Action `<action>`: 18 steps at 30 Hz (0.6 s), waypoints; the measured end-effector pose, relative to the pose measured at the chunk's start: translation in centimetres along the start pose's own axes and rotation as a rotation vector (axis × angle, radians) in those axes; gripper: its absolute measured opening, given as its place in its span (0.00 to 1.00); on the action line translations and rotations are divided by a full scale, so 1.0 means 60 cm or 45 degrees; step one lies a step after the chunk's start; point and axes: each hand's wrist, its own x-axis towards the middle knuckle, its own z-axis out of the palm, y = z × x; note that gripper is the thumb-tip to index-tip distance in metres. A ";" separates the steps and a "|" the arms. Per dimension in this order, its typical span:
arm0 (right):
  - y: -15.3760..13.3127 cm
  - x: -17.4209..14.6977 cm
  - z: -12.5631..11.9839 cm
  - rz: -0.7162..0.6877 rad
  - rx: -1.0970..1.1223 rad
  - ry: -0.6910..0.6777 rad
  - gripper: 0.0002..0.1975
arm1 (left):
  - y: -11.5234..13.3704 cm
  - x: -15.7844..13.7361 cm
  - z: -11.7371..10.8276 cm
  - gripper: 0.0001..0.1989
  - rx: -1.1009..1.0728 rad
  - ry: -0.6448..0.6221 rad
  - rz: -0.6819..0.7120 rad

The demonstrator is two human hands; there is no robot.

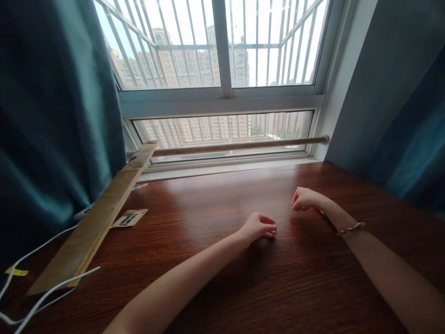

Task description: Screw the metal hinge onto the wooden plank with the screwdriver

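My left hand is just above or on the brown wooden tabletop, its fingers curled in and pressed close to the thumb. To the right and a little farther away, my right hand bends down at the wrist with its fingers drawn together. Whatever either hand may hold is too small or hidden to make out. A short gap of bare wood separates the two hands. Partly hidden behind my right wrist, a small yellow thing shows.
A long wooden board lies along the left, with a printed card beside it. White cables curl at the lower left. Behind the table stand a barred window and a horizontal pole. Blue curtains hang at both sides.
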 end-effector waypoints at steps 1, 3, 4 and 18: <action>0.006 0.001 -0.005 0.045 -0.087 0.003 0.07 | -0.007 -0.002 0.003 0.13 0.011 0.010 0.052; 0.014 0.003 -0.007 0.121 -0.219 -0.001 0.09 | -0.020 -0.007 0.005 0.12 0.048 0.019 0.159; 0.017 0.004 -0.007 0.154 -0.265 -0.010 0.10 | -0.025 -0.009 0.005 0.11 0.080 0.018 0.206; 0.047 0.022 -0.009 0.226 -0.289 -0.091 0.09 | -0.043 -0.018 0.006 0.11 0.470 0.044 0.485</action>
